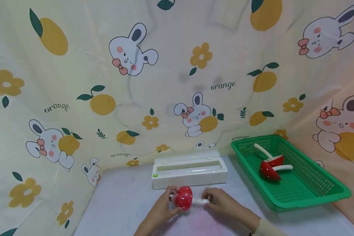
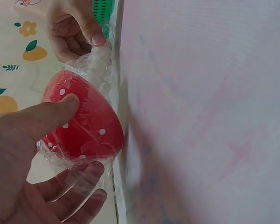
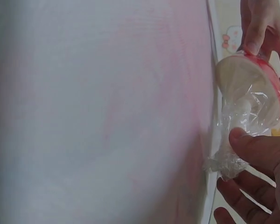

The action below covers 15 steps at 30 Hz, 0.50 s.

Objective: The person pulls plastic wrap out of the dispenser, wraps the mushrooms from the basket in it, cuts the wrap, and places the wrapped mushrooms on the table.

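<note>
A toy mushroom [image 1: 184, 198] with a red, white-dotted cap lies sideways between my two hands, wrapped in clear plastic film [image 3: 228, 161]. My left hand [image 1: 163, 207] holds the cap, thumb on its red top in the left wrist view and the other fingers along its edge. At the stem end, my right hand [image 1: 222, 204] pinches the film-covered white stem [image 3: 240, 112] between thumb and fingers. The film bunches up past the end of the stem. The cap's pale underside [image 3: 235, 77] faces the right wrist camera.
Behind the hands stands a long white box [image 1: 190, 178], its lid raised, with a small green piece at its left end. On the right, a green basket [image 1: 306, 203] contains two unwrapped red mushrooms [image 1: 269, 171]. A patterned cloth [image 1: 165, 82] hangs around the white table [image 1: 115, 200].
</note>
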Each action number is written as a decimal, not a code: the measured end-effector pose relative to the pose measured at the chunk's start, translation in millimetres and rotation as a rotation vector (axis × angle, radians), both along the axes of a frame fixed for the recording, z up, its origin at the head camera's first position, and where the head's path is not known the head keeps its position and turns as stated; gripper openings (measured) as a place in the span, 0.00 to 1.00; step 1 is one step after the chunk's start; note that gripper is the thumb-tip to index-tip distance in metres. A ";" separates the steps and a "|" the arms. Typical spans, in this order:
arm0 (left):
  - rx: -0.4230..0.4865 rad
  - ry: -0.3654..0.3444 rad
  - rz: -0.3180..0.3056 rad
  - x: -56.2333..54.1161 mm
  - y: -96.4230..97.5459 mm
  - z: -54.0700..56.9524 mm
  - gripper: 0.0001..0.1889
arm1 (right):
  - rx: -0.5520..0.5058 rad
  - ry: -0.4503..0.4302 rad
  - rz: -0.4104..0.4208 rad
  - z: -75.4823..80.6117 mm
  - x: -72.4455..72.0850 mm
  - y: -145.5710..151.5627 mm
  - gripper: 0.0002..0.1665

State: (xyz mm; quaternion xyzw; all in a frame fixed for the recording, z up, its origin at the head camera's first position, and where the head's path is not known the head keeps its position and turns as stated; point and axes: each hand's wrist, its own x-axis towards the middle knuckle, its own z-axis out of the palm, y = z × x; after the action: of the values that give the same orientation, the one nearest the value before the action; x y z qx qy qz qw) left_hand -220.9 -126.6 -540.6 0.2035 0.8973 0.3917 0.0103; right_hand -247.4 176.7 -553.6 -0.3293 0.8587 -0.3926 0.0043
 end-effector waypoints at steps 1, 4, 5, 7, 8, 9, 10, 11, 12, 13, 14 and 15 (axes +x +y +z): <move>0.005 0.008 -0.005 -0.1 -0.2 -0.5 0.37 | 0.000 -0.003 -0.003 -0.3 0.1 0.1 0.11; 0.023 0.034 -0.023 0.1 -0.8 -2.5 0.36 | 0.006 -0.031 -0.014 -1.9 0.2 0.7 0.12; 0.033 0.045 -0.030 0.4 -1.2 -3.3 0.36 | 0.011 -0.041 -0.016 -2.3 0.4 0.9 0.12; 0.044 0.054 -0.031 1.7 -1.8 -4.5 0.35 | 0.023 -0.058 -0.017 -3.0 0.5 1.2 0.13; 0.043 0.052 -0.026 3.1 -2.1 -4.2 0.34 | 0.027 -0.063 -0.015 -3.1 0.3 1.5 0.13; 0.039 0.051 -0.019 4.5 -2.4 -3.7 0.34 | 0.032 -0.065 -0.013 -2.7 0.4 1.7 0.13; 0.036 0.048 -0.012 5.7 -2.9 -2.9 0.33 | 0.035 -0.065 -0.010 -2.1 0.5 2.1 0.13; 0.029 0.038 0.003 6.8 -3.3 -1.7 0.33 | 0.038 -0.064 -0.008 -1.3 0.6 2.4 0.13; 0.023 0.021 0.023 7.8 -3.8 -0.1 0.32 | 0.041 -0.062 -0.006 -0.2 0.8 2.9 0.13; 0.022 0.010 0.041 8.3 -4.5 1.8 0.31 | 0.044 -0.055 -0.006 0.9 0.8 3.4 0.13; 0.020 0.010 0.061 8.1 -5.5 2.9 0.30 | 0.050 -0.052 -0.011 2.2 0.9 3.9 0.13; 0.023 0.015 0.083 7.3 -6.9 3.4 0.29 | 0.056 -0.048 -0.018 3.4 1.0 4.4 0.13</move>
State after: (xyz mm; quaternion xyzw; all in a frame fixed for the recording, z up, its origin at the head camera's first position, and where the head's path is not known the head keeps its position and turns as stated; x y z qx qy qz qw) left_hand -213.7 -133.5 -537.2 0.1689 0.9005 0.4003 -0.0152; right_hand -246.4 181.1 -550.2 -0.3120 0.8720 -0.3760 0.0308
